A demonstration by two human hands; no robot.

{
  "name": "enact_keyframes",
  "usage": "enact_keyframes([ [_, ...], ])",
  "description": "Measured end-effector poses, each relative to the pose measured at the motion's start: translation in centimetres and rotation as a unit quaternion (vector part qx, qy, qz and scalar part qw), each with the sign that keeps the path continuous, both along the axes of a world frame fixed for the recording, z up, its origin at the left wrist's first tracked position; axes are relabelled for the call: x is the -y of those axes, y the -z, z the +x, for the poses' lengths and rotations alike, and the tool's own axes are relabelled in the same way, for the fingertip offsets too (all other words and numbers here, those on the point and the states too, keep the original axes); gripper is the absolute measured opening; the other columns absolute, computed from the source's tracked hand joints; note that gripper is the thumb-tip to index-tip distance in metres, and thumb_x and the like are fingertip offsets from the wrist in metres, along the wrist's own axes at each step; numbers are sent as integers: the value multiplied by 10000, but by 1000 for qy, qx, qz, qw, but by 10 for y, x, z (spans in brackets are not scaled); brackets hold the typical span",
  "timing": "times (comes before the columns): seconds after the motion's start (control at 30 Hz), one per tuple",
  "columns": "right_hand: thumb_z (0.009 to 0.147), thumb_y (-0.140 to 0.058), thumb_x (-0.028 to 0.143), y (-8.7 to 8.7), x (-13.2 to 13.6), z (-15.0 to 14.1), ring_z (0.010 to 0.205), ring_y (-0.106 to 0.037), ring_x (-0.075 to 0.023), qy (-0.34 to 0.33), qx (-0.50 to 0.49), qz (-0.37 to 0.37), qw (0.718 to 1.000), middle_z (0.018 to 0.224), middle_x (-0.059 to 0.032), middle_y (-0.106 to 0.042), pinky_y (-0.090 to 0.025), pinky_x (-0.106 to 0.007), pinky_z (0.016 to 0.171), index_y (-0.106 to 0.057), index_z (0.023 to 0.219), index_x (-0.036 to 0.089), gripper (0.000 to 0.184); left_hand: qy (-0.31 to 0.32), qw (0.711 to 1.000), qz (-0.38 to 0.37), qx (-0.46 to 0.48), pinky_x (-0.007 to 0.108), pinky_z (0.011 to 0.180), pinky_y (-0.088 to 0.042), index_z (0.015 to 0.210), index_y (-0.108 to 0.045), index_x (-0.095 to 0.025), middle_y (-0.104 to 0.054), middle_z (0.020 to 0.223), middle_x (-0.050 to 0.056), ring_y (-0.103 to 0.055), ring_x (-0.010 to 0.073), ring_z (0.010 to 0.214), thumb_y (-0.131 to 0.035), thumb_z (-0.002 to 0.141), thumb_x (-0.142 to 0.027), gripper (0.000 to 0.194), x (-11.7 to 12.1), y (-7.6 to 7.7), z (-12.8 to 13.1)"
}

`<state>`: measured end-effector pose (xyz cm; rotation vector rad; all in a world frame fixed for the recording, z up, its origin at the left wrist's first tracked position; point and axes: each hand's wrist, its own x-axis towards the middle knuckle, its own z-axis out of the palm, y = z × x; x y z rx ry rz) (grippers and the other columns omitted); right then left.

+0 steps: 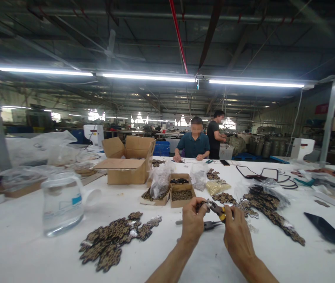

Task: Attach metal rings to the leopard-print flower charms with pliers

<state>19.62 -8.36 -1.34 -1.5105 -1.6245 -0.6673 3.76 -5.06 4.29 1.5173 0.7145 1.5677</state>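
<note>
My left hand (193,222) is closed, pinching a small dark patterned piece (200,205) that my fingers partly cover. Wrapped round the yellow grips of a pair of pliers (216,209) is my right hand (238,228). The jaws of the pliers meet the piece, beside a shiny silver bit. Under my hands a dark, pointed metal tool (211,225) lies on the white table (158,259). To the left spreads a pile of brown-and-black patterned flower-shaped pieces (108,239); more such pieces (269,208) lie at right.
Small boxes of metal parts (182,195) stand ahead, with a bag of cream-coloured bits (218,186) beside them. An open carton (126,176) and a clear water jug (63,204) are on the left. A dark flat tablet-like thing (328,229) lies right. Two people (192,145) are beyond.
</note>
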Motion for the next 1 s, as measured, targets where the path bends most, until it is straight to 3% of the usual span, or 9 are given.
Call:
enact_keyframes([
  [0.2, 747, -410, -64, 0, -1, 1, 1058, -501, -297, -11, -1, 4, 1000, 1147, -159, -516, -471, -429, 880, -493, 1286, 154, 587, -35, 999, 29, -24, 262, 696, -455, 880, -672, -165, -660, 769, 35, -587, 153, 733, -658, 818, -303, 152, 2, -1, -2],
  [0.73, 821, -430, -25, -3, 4, 2, 1030, -501, -287, 28, 30, -23, 999, 1084, -142, -515, -449, -408, 870, -512, 1221, 145, 442, -53, 995, 59, -61, 271, 701, -421, 884, -656, -173, -659, 794, 30, -577, 159, 751, -603, 842, -239, 95, 5, -5, -4],
  [1.0, 895, -435, 25, -5, 2, 8, 1028, -507, -296, 61, 57, -15, 996, 1083, -158, -538, -446, -415, 839, -537, 1217, 141, 357, -65, 982, 101, -145, 277, 712, -399, 870, -632, -180, -615, 772, 7, -546, 156, 750, -557, 860, -199, 78, 6, -13, -11],
])
